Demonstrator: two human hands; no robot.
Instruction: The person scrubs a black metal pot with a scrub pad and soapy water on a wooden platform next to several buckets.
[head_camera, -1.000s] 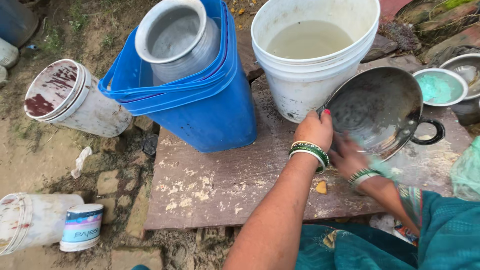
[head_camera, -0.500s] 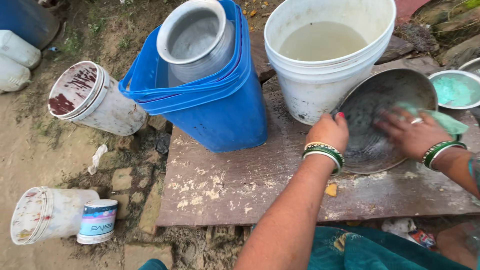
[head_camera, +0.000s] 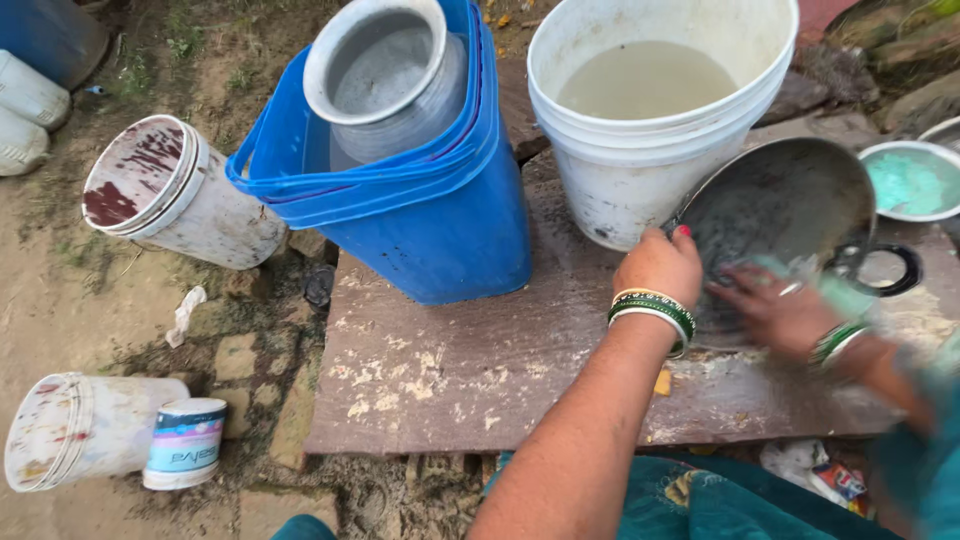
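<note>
Left hand (head_camera: 658, 266) is clamped on the near rim of a dark metal wok (head_camera: 785, 215), right of centre in the frame, holding it tipped up on edge; thumb and fingers are curled over the rim, green and white bangles on the wrist. Right hand (head_camera: 775, 305) is pressed into the lower part of the wok's bowl with a pale green scrub pad (head_camera: 835, 290) under the fingers — it's blurred, so how tightly it grips the pad I can't tell; one loop handle of the wok sticks out at the right edge.

The wok sits on a worn reddish-brown slab (head_camera: 450, 370) speckled with pale crumbs, and its rim leans just beside a big white bucket (head_camera: 640, 170) at upper centre-right; that bucket is roughly half full of cloudy, greyish water. To the left of it stands a blue bucket (head_camera: 430, 220) with a steel pot (head_camera: 385, 75) tucked inside — the pot looks empty, mouth up. At the far right edge, a small steel bowl (head_camera: 910, 180) holds a turquoise paste.

Off the slab, on the dirt at the left: a paint-stained white bucket (head_camera: 170, 195) lying on its side; lower left, another stained white bucket (head_camera: 85, 430) also on its side, touching a small white tub (head_camera: 185, 440).
</note>
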